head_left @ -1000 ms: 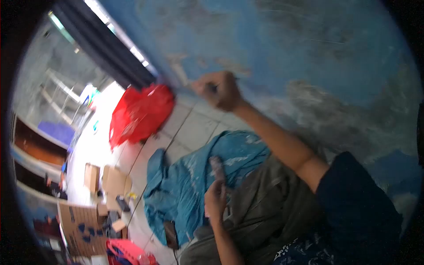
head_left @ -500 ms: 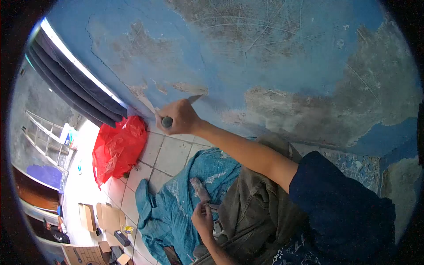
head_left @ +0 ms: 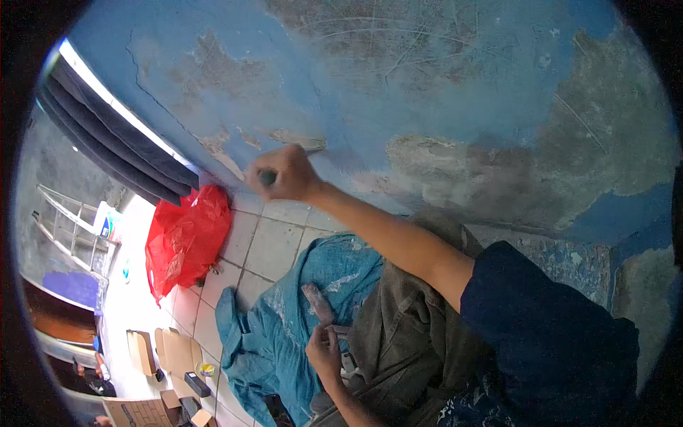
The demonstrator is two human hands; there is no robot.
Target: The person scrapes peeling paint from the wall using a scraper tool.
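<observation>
My right hand (head_left: 284,174) is a fist around the dark round-ended handle (head_left: 267,177) of a scraper. Its thin blade is mostly hidden behind the fingers, with the tip by a peeled patch (head_left: 288,136) of the blue wall (head_left: 348,99). Lower down, my left hand (head_left: 324,350) is closed at the near end of a dusty, pinkish-grey oblong object (head_left: 317,304), over a teal cloth (head_left: 274,338) with white smears. The fingers cover that end.
A red plastic bag (head_left: 186,242) sits on the tiled floor (head_left: 270,249) near a dark curtain (head_left: 114,135). Cardboard boxes (head_left: 179,356) and a phone (head_left: 277,409) lie lower left. Farther off are a ladder (head_left: 75,228), a white bucket (head_left: 107,220) and a person (head_left: 99,377).
The view has swung toward the wall. Against it, my right hand has come down to the peeled patch, and the blade shows less than half a second ago. My left hand has hardly moved.
</observation>
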